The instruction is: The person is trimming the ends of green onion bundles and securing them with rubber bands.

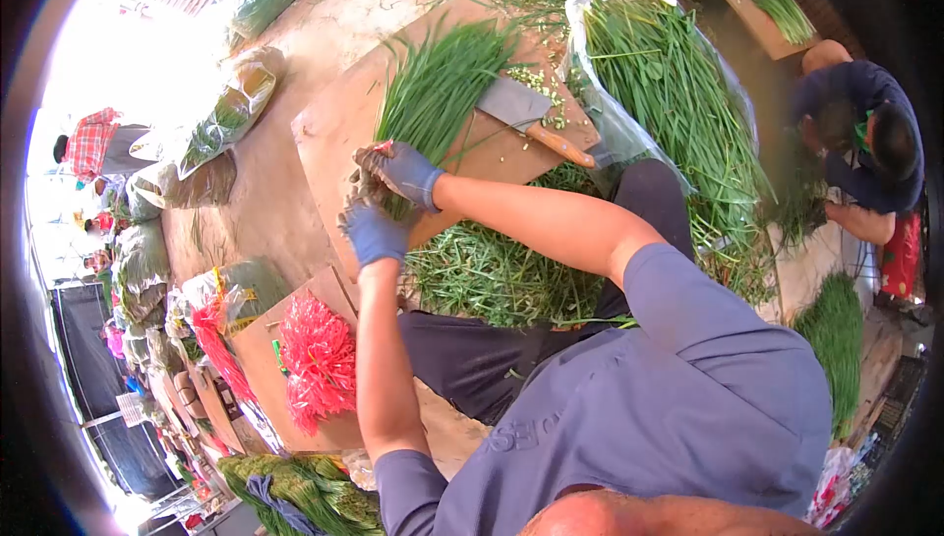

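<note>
A bunch of long green chives [442, 84] lies fanned out on a brown board [334, 143]. My right hand [401, 172], in a blue and grey work glove, is closed around the stem end of the bunch. Just below it, my left hand [374, 229], gloved the same way, is also closed against the stem ends. The gloves partly hide the stems. To the right of the bunch a cleaver [513, 101] with a wooden handle rests on the board, beside small cut stem pieces [551, 84].
A large clear bag [580, 29] full of loose chives stands at the right. Trimmed greens [501, 275] are piled by my legs. Red plastic ties [320, 359] lie on cardboard at lower left. Another person [855, 133] sits at far right. Filled bags [231, 108] line the left.
</note>
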The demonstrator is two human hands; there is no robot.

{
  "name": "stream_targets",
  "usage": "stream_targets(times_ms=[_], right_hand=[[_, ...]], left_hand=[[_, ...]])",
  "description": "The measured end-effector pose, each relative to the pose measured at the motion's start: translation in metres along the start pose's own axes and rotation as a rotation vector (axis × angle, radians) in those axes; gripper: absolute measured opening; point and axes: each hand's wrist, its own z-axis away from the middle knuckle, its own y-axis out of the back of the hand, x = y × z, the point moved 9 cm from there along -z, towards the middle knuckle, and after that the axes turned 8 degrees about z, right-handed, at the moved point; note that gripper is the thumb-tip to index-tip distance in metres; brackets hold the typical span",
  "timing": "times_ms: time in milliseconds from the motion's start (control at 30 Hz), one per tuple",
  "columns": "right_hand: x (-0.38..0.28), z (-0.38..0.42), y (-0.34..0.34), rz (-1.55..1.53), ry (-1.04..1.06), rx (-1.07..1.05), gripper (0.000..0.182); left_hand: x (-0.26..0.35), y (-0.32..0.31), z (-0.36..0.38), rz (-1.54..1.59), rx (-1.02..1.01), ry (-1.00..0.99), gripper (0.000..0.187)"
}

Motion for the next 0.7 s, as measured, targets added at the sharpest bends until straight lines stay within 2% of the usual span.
stream_targets(times_ms=[33, 133, 167, 267, 300, 400, 467, 533, 600, 633, 667, 700], right_hand=[[0.001, -0.003, -0.002, 0.065, 0.0, -0.016, 0.032], [0.025, -0.012, -0.011, 0.251, 0.03, -0.092, 0.03], [0.037, -0.017, -0.009, 0.351, 0.182, -0.014, 0.028], [0.003, 0.026, -0.006, 0.798, 0.325, -0.004, 0.029], [-0.002, 0.035, -0.006, 0.806, 0.321, -0.004, 0.027], [-0.02, 0.071, -0.004, 0.972, 0.458, -0.081, 0.029], [-0.022, 0.097, 0.008, 1.006, 0.49, -0.073, 0.029], [-0.018, 0.106, 0.006, 1.002, 0.529, -0.086, 0.027], [-0.01, 0.113, -0.002, 0.94, 0.553, -0.106, 0.025], [-0.006, 0.119, -0.007, 1.017, 0.548, -0.186, 0.018], [-0.014, 0.126, 0.002, 1.045, 0.615, -0.12, 0.02], [-0.045, 0.142, 0.009, 1.067, 0.682, -0.064, 0.024]], left_hand=[[0.015, 0.005, 0.007, -0.09, -0.03, 0.119, 0.091], [0.02, -0.007, 0.004, -0.066, 0.085, 0.141, 0.095], [-0.01, -0.045, -0.005, -0.152, 0.054, 0.172, 0.092], [-0.044, -0.079, -0.014, -0.19, -0.064, 0.169, 0.089], [-0.048, -0.082, -0.013, -0.283, 0.005, 0.084, 0.088], [-0.028, -0.054, -0.013, -0.217, -0.197, 0.112, 0.087], [-0.062, -0.08, -0.021, 0.231, -0.151, 0.23, 0.088], [-0.052, -0.071, -0.029, -0.047, -0.211, 0.172, 0.088], [-0.049, -0.048, -0.018, 0.128, -0.162, 0.177, 0.08], [-0.042, -0.038, -0.018, 0.221, -0.135, 0.164, 0.076], [-0.038, -0.029, -0.019, 0.311, -0.112, 0.155, 0.072], [-0.061, -0.05, -0.025, 0.202, -0.152, 0.175, 0.059]])
